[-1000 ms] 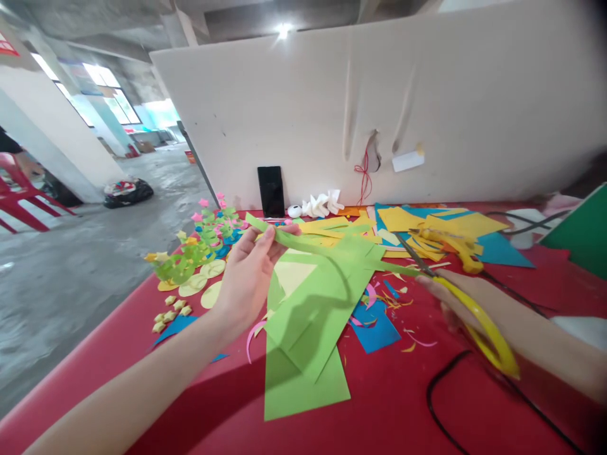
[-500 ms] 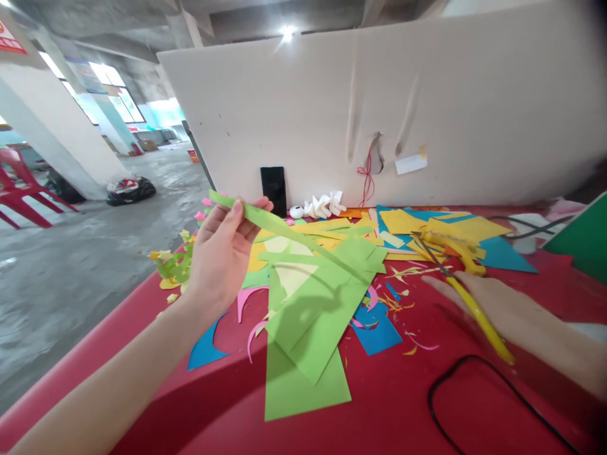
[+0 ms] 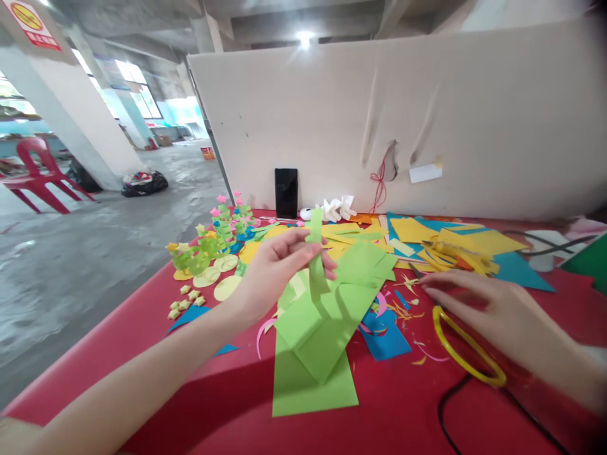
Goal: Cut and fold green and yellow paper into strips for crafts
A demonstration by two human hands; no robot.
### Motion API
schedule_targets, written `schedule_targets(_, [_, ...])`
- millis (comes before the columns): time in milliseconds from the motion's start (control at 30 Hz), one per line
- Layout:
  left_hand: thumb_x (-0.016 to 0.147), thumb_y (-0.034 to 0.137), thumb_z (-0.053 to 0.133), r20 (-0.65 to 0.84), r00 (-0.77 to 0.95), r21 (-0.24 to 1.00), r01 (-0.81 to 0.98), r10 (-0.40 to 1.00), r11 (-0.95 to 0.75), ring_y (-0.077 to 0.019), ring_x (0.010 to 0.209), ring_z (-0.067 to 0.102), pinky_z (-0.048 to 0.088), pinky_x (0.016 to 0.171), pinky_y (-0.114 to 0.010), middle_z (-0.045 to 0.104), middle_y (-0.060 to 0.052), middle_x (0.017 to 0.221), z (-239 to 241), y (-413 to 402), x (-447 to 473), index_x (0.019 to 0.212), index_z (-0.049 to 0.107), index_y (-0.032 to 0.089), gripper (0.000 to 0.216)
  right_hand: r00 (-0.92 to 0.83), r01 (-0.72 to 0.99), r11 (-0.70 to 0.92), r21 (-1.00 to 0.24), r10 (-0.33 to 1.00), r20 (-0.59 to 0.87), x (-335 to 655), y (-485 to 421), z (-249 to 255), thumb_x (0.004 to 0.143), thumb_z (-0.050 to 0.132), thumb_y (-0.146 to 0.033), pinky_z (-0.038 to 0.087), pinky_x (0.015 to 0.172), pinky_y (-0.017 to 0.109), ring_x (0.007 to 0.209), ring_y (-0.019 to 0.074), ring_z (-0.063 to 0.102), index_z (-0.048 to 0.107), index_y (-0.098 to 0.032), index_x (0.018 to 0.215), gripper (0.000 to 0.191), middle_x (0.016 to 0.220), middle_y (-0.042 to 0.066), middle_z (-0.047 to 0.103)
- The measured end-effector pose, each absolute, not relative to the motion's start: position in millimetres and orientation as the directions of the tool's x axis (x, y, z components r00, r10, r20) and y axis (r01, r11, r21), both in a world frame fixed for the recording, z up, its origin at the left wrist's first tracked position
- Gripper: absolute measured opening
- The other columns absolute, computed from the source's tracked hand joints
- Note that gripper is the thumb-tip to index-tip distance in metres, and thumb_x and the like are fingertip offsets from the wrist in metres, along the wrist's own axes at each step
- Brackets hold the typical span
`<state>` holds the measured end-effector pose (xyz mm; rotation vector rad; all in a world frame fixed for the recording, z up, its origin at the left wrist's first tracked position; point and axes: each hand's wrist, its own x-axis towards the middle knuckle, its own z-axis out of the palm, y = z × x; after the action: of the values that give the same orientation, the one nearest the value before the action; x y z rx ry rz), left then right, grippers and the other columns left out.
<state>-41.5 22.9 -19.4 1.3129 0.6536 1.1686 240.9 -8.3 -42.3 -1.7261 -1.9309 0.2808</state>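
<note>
My left hand (image 3: 272, 268) pinches a light green paper strip (image 3: 316, 275) between thumb and fingers. The strip stands roughly upright over a pile of green paper sheets (image 3: 313, 395). Over on the right, my right hand (image 3: 497, 309) has its fingers closed around the blade area of a pair of scissors, whose yellow handles (image 3: 467, 354) stick out below the hand. The scissors are low over the red tabletop; whether they rest on it I cannot tell. Blue paper (image 3: 386, 341) with thin coloured scraps lies between the hands.
Paper flowers (image 3: 218, 234), small folded stars (image 3: 184, 302) and pale yellow discs (image 3: 227, 288) stand or lie at the left. A black phone (image 3: 286, 193) leans on the white board (image 3: 303, 114). Yellow paper (image 3: 478, 240) lies back right. A black cable (image 3: 443, 404) crosses the front right.
My left hand has moved right, turning the strip from slanting to nearly upright. The right hand's fingers have drawn in on the scissors, which have shifted and turned. The view has swung left.
</note>
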Motion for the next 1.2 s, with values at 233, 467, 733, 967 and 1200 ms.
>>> schedule_targets(233, [0.080, 0.017, 0.057, 0.077, 0.490, 0.996, -0.086, 0.868, -0.040, -0.0147, 0.066, 0.066, 0.049, 0.064, -0.025, 0.068, 0.001, 0.067, -15.1, 3.2, -30.9, 0.112, 0.040, 0.018, 0.036, -0.258, 0.560, 0.340, -0.755, 0.938, 0.231, 170.8, -9.3, -13.2, 0.076, 0.053, -0.047, 0.050, 0.056, 0.021, 0.065, 0.0131, 0.062, 0.066, -0.024, 0.081, 0.027, 0.076, 0.000, 0.068])
schedule_targets(467, [0.077, 0.023, 0.062, 0.044, 0.533, 0.998, -0.056, 0.845, -0.017, -0.0163, 0.064, 0.066, 0.049, 0.061, -0.026, 0.067, 0.001, 0.065, -17.3, -3.4, -28.8, 0.130, 0.030, 0.023, 0.062, -0.338, 0.323, 0.237, -0.916, 0.933, 0.122, 149.6, -4.2, -0.4, 0.073, 0.063, -0.036, 0.045, 0.051, 0.018, 0.058, 0.0091, 0.055, 0.063, -0.019, 0.075, 0.017, 0.071, -0.001, 0.062])
schedule_targets(733, [0.074, 0.018, 0.065, 0.089, 0.519, 0.995, -0.091, 0.850, -0.049, -0.0192, 0.081, 0.067, 0.051, 0.070, -0.028, 0.069, -0.001, 0.076, -23.1, -9.6, -22.3, 0.123, 0.036, 0.024, 0.058, -0.266, 0.316, 0.310, -0.897, 0.936, 0.230, 146.5, -9.0, 2.4, 0.075, 0.058, -0.027, 0.044, 0.053, 0.017, 0.057, 0.0081, 0.053, 0.059, -0.017, 0.071, 0.010, 0.065, -0.003, 0.058])
schedule_targets(967, [0.079, 0.021, 0.059, 0.102, 0.524, 0.994, -0.075, 0.846, -0.074, -0.0185, 0.079, 0.068, 0.053, 0.075, -0.029, 0.072, -0.006, 0.080, -21.8, -17.0, -19.8, 0.104, 0.053, 0.015, 0.026, -0.108, 0.421, 0.463, -0.780, 0.879, 0.464, 146.7, -16.6, 5.5, 0.077, 0.060, -0.030, 0.036, 0.044, 0.014, 0.052, 0.0056, 0.046, 0.056, -0.019, 0.062, 0.019, 0.057, -0.006, 0.051])
schedule_targets(1200, [0.085, 0.024, 0.050, 0.110, 0.566, 0.994, -0.085, 0.817, -0.075, -0.0171, 0.075, 0.069, 0.056, 0.073, -0.027, 0.072, -0.008, 0.079, -17.4, -23.7, -21.1, 0.078, 0.062, 0.013, 0.018, -0.114, 0.495, 0.524, -0.693, 0.830, 0.546, 151.6, -27.1, 6.2, 0.078, 0.059, -0.032, 0.040, 0.049, 0.019, 0.054, 0.0080, 0.049, 0.054, -0.020, 0.060, 0.022, 0.060, -0.005, 0.054])
